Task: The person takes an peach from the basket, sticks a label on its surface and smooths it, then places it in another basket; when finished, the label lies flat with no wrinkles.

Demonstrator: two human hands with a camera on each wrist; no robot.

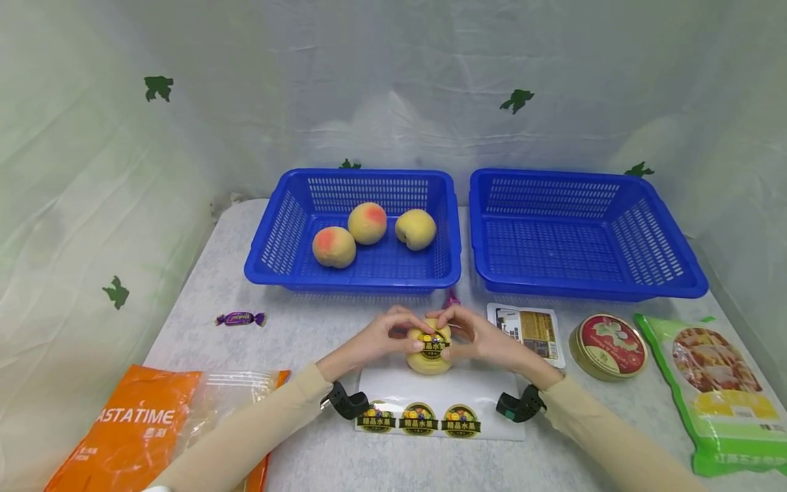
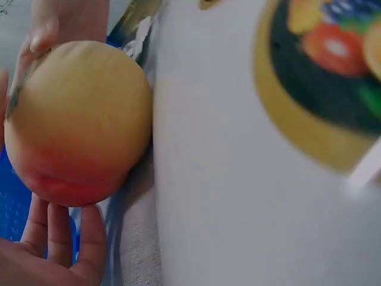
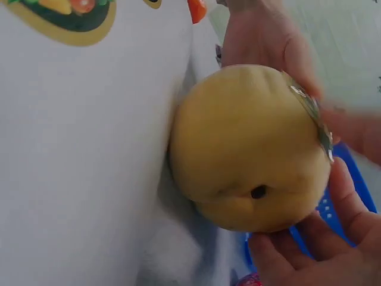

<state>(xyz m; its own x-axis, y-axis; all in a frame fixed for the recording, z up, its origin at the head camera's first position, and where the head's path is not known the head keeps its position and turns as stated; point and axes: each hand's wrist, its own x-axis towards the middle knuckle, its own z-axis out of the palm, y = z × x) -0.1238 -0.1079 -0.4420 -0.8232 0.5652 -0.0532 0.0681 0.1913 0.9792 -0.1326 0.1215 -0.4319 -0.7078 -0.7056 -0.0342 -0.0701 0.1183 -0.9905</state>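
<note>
In the head view, a yellow peach (image 1: 429, 367) is held between both hands over a white sticker sheet (image 1: 473, 396). Its upper face bears a round black-and-gold fruit sticker (image 1: 435, 346). My left hand (image 1: 381, 336) grips the peach from the left, thumb and fingers bent around it. From the right, my right hand (image 1: 486, 338) holds it too, thumb beside the sticker. A red blush shows on the peach (image 2: 83, 113) in the left wrist view. Seen from the right wrist, the peach (image 3: 244, 143) has a small dark hole, and the sticker's edge (image 3: 315, 119) lies along its side.
Three stickers line the sheet's front edge. Behind stand a blue basket (image 1: 363, 281) with three peaches and another blue basket (image 1: 584, 285). A purple candy (image 1: 240, 319) and orange bag (image 1: 141, 424) lie left; a small packet (image 1: 541, 331), round tin (image 1: 609, 347) and green bag (image 1: 719, 383) lie right.
</note>
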